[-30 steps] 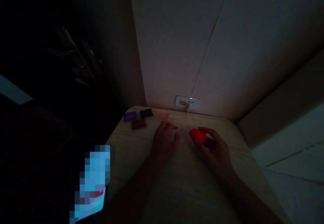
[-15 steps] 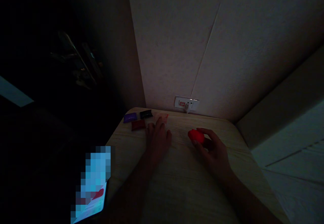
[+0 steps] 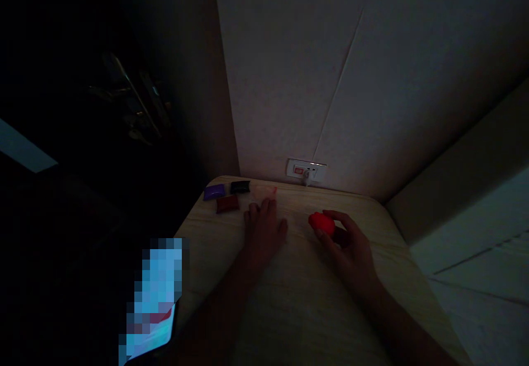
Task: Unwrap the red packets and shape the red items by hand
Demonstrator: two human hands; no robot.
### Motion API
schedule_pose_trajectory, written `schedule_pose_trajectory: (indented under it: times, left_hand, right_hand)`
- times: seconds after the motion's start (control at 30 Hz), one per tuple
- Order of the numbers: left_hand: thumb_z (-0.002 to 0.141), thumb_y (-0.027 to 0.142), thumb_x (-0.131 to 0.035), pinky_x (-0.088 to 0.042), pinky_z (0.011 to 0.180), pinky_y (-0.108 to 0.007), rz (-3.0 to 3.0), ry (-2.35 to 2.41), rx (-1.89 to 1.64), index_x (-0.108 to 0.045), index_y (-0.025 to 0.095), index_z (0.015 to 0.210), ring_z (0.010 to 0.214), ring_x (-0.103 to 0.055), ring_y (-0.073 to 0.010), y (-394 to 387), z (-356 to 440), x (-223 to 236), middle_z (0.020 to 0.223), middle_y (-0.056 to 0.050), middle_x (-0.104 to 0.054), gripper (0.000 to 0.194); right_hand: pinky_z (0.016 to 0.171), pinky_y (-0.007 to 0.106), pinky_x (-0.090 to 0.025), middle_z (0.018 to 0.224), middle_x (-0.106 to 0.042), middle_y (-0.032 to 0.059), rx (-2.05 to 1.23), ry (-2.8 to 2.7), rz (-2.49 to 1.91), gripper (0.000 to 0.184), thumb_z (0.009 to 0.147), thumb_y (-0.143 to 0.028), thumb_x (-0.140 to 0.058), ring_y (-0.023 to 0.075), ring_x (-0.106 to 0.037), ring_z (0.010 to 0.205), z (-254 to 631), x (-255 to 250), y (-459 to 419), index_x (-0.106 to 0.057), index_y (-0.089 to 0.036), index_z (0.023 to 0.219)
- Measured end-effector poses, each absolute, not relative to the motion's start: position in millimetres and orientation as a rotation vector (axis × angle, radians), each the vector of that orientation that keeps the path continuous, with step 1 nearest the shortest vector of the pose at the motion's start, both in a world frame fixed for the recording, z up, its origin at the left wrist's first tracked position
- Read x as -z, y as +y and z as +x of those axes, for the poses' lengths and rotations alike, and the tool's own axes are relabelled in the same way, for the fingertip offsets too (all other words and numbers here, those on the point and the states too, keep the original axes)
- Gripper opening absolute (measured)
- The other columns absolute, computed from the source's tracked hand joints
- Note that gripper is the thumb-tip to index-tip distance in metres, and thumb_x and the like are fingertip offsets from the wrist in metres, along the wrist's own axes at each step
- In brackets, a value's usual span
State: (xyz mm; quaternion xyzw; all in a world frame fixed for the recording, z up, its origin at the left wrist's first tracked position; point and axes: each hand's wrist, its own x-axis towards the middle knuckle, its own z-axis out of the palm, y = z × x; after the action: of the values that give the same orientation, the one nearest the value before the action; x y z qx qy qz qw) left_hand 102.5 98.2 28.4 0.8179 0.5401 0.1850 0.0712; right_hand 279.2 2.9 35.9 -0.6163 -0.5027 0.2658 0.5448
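Between the thumb and fingers of my right hand (image 3: 351,250) is a bright red, rounded lump (image 3: 321,223), which looks like modelling clay. My left hand (image 3: 264,231) lies palm down on the wooden table, fingers apart, holding nothing. Just beyond its fingertips is a clear, crumpled wrapper (image 3: 264,192) with a reddish edge. To the left of that hand lie three small packets: a purple one (image 3: 214,192), a black one (image 3: 240,187) and a dark red one (image 3: 227,204).
The pale wooden table (image 3: 306,311) meets a wall with a socket plate (image 3: 306,171) and a plug in it. A lit phone or tablet screen (image 3: 152,338), partly pixelated, is at the lower left. A door handle (image 3: 132,93) shows in the dark behind.
My left hand has drawn back slightly from the clear wrapper and shifted right. My right hand keeps the red lump in almost the same place.
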Motion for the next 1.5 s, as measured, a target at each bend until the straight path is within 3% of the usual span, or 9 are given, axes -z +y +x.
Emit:
schedule_pose_trajectory:
  times: [0.23, 0.4, 0.7, 0.93, 1.13, 1.3, 1.5]
  left_hand:
    - [0.092, 0.033, -0.061, -0.044, 0.097, -0.053, 2.507, 1.233, -0.691, -0.051, 0.019, 0.147, 0.112, -0.05, -0.0364, 75.3, 108.2, -33.6, 0.125, -0.011, -0.07, 0.058]
    - [0.094, 0.023, -0.057, -0.044, 0.102, -0.048, 2.489, 0.995, -0.862, -0.064, 0.02, 0.132, 0.112, -0.052, -0.0295, 71.3, 110.6, -37.4, 0.123, -0.007, -0.071, 0.039]
    - [0.089, 0.015, -0.055, -0.045, 0.102, -0.05, 2.514, 1.215, -0.767, -0.072, 0.017, 0.117, 0.112, -0.051, -0.0314, 83.1, 101.5, -22.1, 0.129, -0.009, -0.07, 0.033]
    - [0.094, 0.02, -0.053, -0.047, 0.102, -0.046, 2.519, 1.119, -0.859, -0.072, 0.018, 0.111, 0.107, -0.056, -0.0277, 80.9, 105.3, -30.2, 0.113, -0.009, -0.073, 0.025]
    - [0.093, 0.018, -0.055, -0.045, 0.106, -0.047, 2.486, 1.308, -0.855, -0.071, 0.013, 0.123, 0.116, -0.055, -0.0303, 89.1, 101.0, -26.7, 0.127, -0.014, -0.069, 0.034]
    - [0.092, 0.015, -0.055, -0.048, 0.1, -0.045, 2.5, 1.315, -0.752, -0.074, 0.016, 0.111, 0.105, -0.057, -0.0287, 91.1, 100.2, -23.2, 0.11, -0.01, -0.074, 0.028]
    - [0.096, 0.017, -0.054, -0.048, 0.096, -0.043, 2.512, 1.264, -0.789, -0.077, 0.02, 0.1, 0.101, -0.056, -0.0268, 88.3, 102.1, -25.6, 0.101, -0.008, -0.073, 0.023]
  right_hand:
    - [0.052, 0.027, -0.05, 0.094, -0.075, 0.0075, -0.607, -1.159, -1.465, 0.046, 0.087, -0.051, -0.073, 0.0218, -0.07, 0.073, 277.9, -40.5, 1.9, -0.059, -0.024, 0.122]
    - [0.054, 0.027, -0.051, 0.096, -0.073, 0.0071, -0.628, -1.134, -1.439, 0.04, 0.089, -0.05, -0.071, 0.0203, -0.068, 0.073, 279.5, -38.4, 5.0, -0.061, -0.023, 0.118]
    - [0.071, 0.033, -0.06, 0.113, -0.074, 0.0115, -0.624, -1.099, -1.418, 0.052, 0.077, -0.048, -0.082, 0.0252, -0.072, 0.094, 282.0, -34.6, 13.0, -0.059, -0.024, 0.118]
    - [0.072, 0.034, -0.062, 0.112, -0.073, 0.0108, -0.598, -1.178, -1.433, 0.048, 0.078, -0.039, -0.082, 0.0232, -0.072, 0.089, 284.0, -27.9, 16.0, -0.06, -0.023, 0.118]
    - [0.079, 0.037, -0.062, 0.107, -0.074, 0.0108, -0.616, -1.216, -1.418, 0.047, 0.08, -0.035, -0.079, 0.023, -0.073, 0.088, 284.5, -23.5, 15.7, -0.059, -0.022, 0.121]
    - [0.083, 0.038, -0.061, 0.115, -0.074, 0.0118, -0.575, -1.253, -1.431, 0.04, 0.084, -0.032, -0.072, 0.0233, -0.073, 0.094, 286.0, -25.8, 15.9, -0.06, -0.021, 0.12]
    - [0.079, 0.038, -0.062, 0.11, -0.075, 0.0117, -0.543, -1.238, -1.474, 0.043, 0.086, -0.038, -0.072, 0.0232, -0.073, 0.087, 286.8, -25.9, 22.9, -0.061, -0.021, 0.124]
